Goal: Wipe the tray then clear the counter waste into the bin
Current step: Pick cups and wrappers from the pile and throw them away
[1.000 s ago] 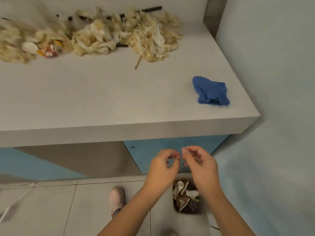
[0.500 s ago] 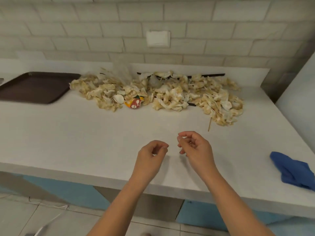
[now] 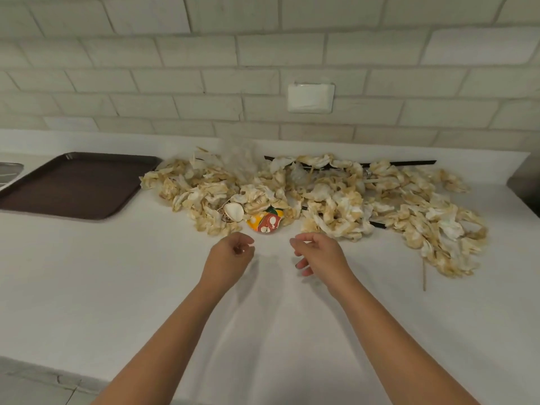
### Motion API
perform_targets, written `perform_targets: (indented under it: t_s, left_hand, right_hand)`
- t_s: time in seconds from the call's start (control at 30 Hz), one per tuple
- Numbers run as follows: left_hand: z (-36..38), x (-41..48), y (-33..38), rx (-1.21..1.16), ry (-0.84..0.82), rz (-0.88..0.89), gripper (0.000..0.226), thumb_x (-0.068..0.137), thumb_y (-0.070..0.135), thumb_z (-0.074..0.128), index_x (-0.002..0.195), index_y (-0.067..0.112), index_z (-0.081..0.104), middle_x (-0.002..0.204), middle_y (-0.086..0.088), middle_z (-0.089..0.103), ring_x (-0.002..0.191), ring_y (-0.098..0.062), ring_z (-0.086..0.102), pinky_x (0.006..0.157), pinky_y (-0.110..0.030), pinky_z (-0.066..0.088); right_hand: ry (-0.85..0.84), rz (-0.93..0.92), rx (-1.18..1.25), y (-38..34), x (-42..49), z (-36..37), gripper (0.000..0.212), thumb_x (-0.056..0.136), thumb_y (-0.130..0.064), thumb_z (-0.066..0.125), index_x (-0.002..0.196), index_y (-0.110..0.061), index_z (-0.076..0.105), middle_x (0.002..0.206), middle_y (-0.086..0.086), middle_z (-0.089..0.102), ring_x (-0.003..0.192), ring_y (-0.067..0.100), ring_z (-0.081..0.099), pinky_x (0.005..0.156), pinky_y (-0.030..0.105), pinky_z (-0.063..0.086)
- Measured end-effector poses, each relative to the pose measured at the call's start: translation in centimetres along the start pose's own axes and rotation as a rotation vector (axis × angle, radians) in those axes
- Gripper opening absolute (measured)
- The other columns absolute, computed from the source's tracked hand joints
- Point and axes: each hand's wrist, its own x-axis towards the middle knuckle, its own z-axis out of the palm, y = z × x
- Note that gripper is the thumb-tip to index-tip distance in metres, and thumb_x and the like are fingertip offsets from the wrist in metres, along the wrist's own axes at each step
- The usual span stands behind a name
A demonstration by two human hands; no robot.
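A wide heap of stained, crumpled paper waste (image 3: pixel 321 197) lies along the back of the white counter (image 3: pixel 117 287), with a crushed orange-and-red paper cup (image 3: pixel 264 222) at its front edge. The dark brown tray (image 3: pixel 73 185) sits bare at the far left. My left hand (image 3: pixel 229 258) hovers just in front of the cup, fingers loosely curled, holding nothing. My right hand (image 3: pixel 320 254) hovers beside it, fingers relaxed and empty, a short way from the heap. The bin is out of view.
Black chopsticks (image 3: pixel 409 163) lie behind the heap against the tiled wall, and a thin wooden stick (image 3: pixel 424 276) lies at the heap's right end. A metal sink edge (image 3: pixel 10 171) shows at the far left. A wall socket (image 3: pixel 310 97) sits above the waste.
My view rose from the bin on the floor to the counter. Both empty hands moved up and forward from over the bin to just in front of the waste heap.
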Motion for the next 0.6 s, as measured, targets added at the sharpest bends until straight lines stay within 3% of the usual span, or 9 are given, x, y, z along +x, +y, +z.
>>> perform_targets:
  t_s: [0.13,0.2,0.3,0.43,0.6]
  left_hand:
    - [-0.6,5.9,-0.8,0.273,0.119,0.054,0.037,0.082,0.012,0.063,0.119,0.014,0.058,0.115,-0.008,0.056,0.101,-0.025,0.057,0.074,-0.026,0.039]
    - [-0.7,9.2,-0.9,0.397,0.127,0.06,0.052,0.08,0.014,0.066,0.129,0.01,0.049,0.123,-0.014,0.05,0.11,-0.03,0.051,0.079,-0.032,0.043]
    - [-0.8,13.6,-1.0,0.577,0.026,-0.023,0.072,0.078,0.034,0.073,0.135,0.007,0.038,0.131,-0.015,0.044,0.122,-0.03,0.044,0.095,-0.036,0.042]
    - [-0.2,17.1,-2.1,0.787,-0.135,-0.018,0.094,0.071,0.055,0.072,0.139,0.004,0.032,0.137,-0.016,0.043,0.129,-0.03,0.039,0.105,-0.037,0.038]
    - [-0.6,18.1,-2.9,0.851,-0.218,0.023,0.095,0.066,0.065,0.07,0.135,0.009,0.036,0.129,-0.013,0.049,0.121,-0.028,0.047,0.091,-0.038,0.047]
  right_hand:
    - [-0.075,0.146,0.011,-0.6,4.5,1.9,0.044,0.085,-0.034,0.068,0.117,-0.008,0.056,0.087,0.006,0.062,0.056,0.019,0.065,0.05,0.027,0.055]
    - [-0.061,0.192,0.015,-0.7,6.6,3.0,0.041,0.084,-0.036,0.069,0.11,-0.006,0.058,0.086,0.008,0.06,0.054,0.021,0.065,0.048,0.027,0.055]
    - [-0.002,0.195,-0.059,-1.1,9.1,4.6,0.03,0.082,-0.037,0.07,0.083,-0.01,0.06,0.078,0.009,0.059,0.053,0.026,0.066,0.052,0.033,0.058]
    - [0.056,0.212,-0.113,-1.8,10.8,6.3,0.031,0.081,-0.037,0.071,0.078,-0.009,0.058,0.07,0.007,0.061,0.053,0.028,0.066,0.057,0.039,0.059]
    - [0.189,0.175,-0.128,-1.2,10.6,6.4,0.035,0.079,-0.037,0.071,0.091,-0.004,0.064,0.083,0.013,0.07,0.056,0.019,0.062,0.049,0.029,0.051]
